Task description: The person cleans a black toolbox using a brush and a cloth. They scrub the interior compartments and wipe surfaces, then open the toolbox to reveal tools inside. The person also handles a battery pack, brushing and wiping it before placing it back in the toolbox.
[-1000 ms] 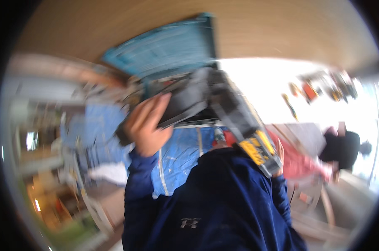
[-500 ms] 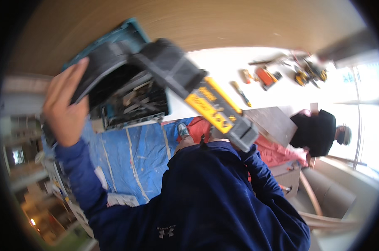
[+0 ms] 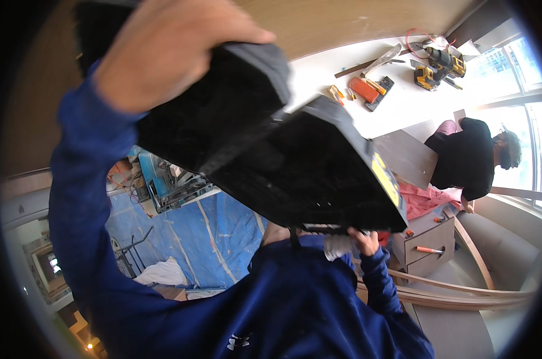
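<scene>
A large black plastic case (image 3: 271, 167) with two angled sections and a yellow label at its right side spans the middle of the view. My left hand (image 3: 163, 54) is closed over its upper left part, raised high. Low on the right, my right hand (image 3: 366, 239) grips the case's bottom edge, beside a pale, crumpled-looking item (image 3: 336, 245) I cannot make out. Behind the case, partly hidden, sits a teal toolbox (image 3: 157, 185) full of jumbled items.
A white worktop (image 3: 396, 119) carries a drill (image 3: 438, 69), an orange-and-black tool (image 3: 366, 90) and several smaller tools. A person (image 3: 462, 155) in black works by the window at right. Blue sheeting (image 3: 205, 239), a drawer unit (image 3: 420, 245) and long wooden strips (image 3: 450, 290) lie around me.
My left hand has risen and moved inward, tipping the case so its black faces show instead of the grey and yellow side. The teal toolbox is now mostly hidden behind it.
</scene>
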Demonstrator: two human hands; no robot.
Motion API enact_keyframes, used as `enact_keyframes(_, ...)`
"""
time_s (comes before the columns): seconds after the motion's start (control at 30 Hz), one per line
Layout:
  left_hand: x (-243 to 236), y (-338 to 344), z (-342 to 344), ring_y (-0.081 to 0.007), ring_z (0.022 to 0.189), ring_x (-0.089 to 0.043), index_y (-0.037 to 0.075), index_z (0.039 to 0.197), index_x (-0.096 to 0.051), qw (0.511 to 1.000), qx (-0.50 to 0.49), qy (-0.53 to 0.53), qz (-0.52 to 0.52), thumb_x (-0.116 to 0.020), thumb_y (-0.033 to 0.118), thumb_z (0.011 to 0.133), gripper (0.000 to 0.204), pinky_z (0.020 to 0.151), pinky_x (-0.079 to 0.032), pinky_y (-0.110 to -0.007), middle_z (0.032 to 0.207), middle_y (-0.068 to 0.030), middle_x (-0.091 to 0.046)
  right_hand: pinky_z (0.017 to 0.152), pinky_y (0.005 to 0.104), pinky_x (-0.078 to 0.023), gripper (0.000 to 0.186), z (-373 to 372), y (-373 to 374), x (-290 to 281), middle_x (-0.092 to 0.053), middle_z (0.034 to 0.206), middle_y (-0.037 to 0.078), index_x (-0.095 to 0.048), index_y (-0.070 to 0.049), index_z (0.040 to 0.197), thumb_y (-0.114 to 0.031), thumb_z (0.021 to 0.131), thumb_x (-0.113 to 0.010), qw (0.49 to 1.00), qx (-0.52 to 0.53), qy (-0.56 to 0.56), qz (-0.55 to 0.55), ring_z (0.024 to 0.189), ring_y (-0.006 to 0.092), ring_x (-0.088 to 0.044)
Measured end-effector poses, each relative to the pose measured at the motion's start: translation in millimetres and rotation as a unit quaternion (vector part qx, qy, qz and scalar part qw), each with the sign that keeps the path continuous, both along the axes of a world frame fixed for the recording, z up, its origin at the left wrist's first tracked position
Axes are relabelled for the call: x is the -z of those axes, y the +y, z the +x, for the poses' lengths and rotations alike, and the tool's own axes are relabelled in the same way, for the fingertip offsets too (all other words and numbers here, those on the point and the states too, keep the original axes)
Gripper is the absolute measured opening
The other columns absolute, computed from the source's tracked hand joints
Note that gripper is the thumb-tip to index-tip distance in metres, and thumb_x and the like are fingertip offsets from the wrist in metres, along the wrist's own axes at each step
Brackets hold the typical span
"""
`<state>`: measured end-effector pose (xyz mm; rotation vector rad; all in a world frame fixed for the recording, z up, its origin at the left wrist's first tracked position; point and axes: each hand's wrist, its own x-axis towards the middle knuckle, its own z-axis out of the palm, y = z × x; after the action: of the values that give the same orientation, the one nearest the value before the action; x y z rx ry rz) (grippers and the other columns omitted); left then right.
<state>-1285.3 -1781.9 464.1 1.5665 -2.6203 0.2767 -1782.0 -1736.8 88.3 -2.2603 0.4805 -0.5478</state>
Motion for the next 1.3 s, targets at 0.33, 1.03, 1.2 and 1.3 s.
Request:
enact_keyframes(0.33,199.8,-129.9,-66.9,-0.0312,0.109,-0.067,0.013,0.108,-0.075,0.949,-0.064,0.092,0.296,-0.055,-0.015,0.073,0.049,0.093,-0.053,-0.041,0.109,-0.0112,-0.071,0.095,0.0343,-0.049,0.036,-52.3,83.1,16.3,-0.069,0.114,0.005,-0.067,-0.001,0.121,-0.015,0.088,-0.073,0.729,0.312,-0.051,0.607,0.103,0.0197,-0.064)
enact_keyframes(1.03,528.4,-215.7,-88.6,-0.0308,0.099,-0.072,0.016,0.111,-0.076,0.941,-0.109,0.134,0.29,-0.068,0.008,0.081,0.032,0.09,-0.055,-0.042,0.103,-0.0151,-0.075,0.095,0.0359,-0.054,0.042,-78.2,98.6,110.9,-0.07,0.117,0.009,-0.06,-0.001,0.132,-0.019,0.095,-0.067,0.566,0.312,0.003,0.763,0.103,0.02,-0.068)
enact_keyframes(1.2,478.0,-173.1,-87.0,-0.0311,0.107,-0.069,0.015,0.118,-0.071,0.935,-0.169,0.131,0.283,-0.063,0.005,0.086,0.034,0.094,-0.054,-0.044,0.107,-0.016,-0.072,0.095,0.0356,-0.054,0.041,-63.5,90.0,92.2,-0.07,0.117,0.009,-0.06,-0.001,0.131,-0.02,0.096,-0.068,0.55,0.297,-0.013,0.78,0.105,0.0197,-0.068)
enact_keyframes(1.3,475.7,-147.9,-79.8,-0.0307,0.123,-0.063,0.017,0.12,-0.072,0.954,-0.145,0.158,0.208,-0.058,0.003,0.091,0.035,0.106,-0.05,-0.045,0.127,-0.0138,-0.068,0.097,0.0353,-0.053,0.043,-76.4,96.3,117.2,-0.07,0.117,0.008,-0.061,-0.001,0.131,-0.024,0.096,-0.069,0.548,0.283,0.003,0.787,0.107,0.0193,-0.067)
